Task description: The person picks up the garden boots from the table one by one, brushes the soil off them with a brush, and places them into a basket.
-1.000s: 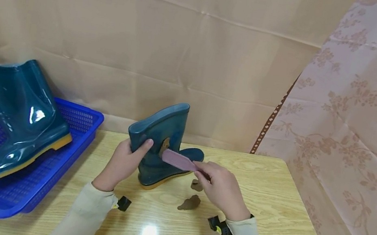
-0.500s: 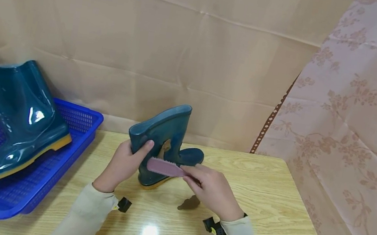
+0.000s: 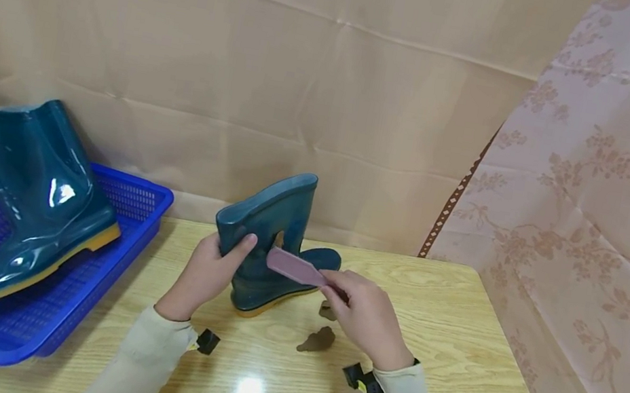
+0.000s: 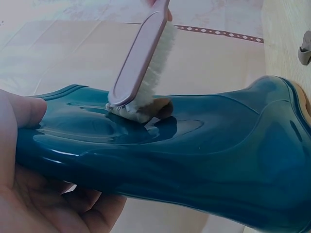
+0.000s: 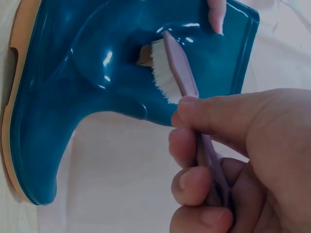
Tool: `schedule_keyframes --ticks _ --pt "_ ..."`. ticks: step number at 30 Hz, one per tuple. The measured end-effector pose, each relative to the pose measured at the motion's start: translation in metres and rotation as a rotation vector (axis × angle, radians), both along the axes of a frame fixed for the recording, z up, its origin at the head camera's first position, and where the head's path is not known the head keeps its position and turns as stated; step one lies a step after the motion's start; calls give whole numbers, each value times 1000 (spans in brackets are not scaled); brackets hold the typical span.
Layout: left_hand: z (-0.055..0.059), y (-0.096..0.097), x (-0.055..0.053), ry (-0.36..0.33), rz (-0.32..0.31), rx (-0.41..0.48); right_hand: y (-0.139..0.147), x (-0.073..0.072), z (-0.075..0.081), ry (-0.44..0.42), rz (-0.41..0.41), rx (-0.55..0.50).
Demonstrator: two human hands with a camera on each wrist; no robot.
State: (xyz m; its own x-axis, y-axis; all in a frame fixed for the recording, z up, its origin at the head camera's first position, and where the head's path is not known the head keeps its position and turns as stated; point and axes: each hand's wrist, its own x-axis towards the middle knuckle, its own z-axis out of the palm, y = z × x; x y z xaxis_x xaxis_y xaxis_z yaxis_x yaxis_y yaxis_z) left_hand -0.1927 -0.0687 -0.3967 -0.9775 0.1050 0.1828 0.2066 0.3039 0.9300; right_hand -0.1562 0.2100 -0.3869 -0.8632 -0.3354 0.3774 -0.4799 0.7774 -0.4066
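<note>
A dark green rubber boot (image 3: 259, 277) with a yellow sole stands tilted on the wooden table. My left hand (image 3: 207, 276) grips its shaft, thumb on the near side and fingers behind. In my right hand (image 3: 367, 311) is the handle of a mauve scrub brush (image 3: 294, 267) with white bristles. Its bristles press at a brown clump of mud (image 4: 138, 110) on the boot's shaft, as the left wrist view shows. The brush head partly hides that clump in the head view. Two brown pieces lie on the table, the larger piece (image 3: 317, 339) nearer me.
At the left a blue plastic basket (image 3: 150, 198) holds a second green boot (image 3: 35, 207) leaning in it. Beige cloth (image 3: 332, 89) hangs behind the wooden table (image 3: 450, 355). A pink floral cloth (image 3: 624, 238) borders the right side.
The brush dipped down and left along the shaft half a second ago, then came back up to the mud. The boot shifted slightly; my left hand kept its grip.
</note>
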Motion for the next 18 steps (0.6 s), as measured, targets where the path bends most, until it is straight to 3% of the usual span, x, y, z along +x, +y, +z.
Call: schedule_keyframes --ticks 6,14,18 --pt "1 -1 0 -7 -2 -3 4 1 3 -15 -22 -14" --pt "0 1 1 21 -8 13 -4 1 -1 40 111 -10" --pt "-1 1 1 33 -26 26 -8 2 -3 62 116 -11"
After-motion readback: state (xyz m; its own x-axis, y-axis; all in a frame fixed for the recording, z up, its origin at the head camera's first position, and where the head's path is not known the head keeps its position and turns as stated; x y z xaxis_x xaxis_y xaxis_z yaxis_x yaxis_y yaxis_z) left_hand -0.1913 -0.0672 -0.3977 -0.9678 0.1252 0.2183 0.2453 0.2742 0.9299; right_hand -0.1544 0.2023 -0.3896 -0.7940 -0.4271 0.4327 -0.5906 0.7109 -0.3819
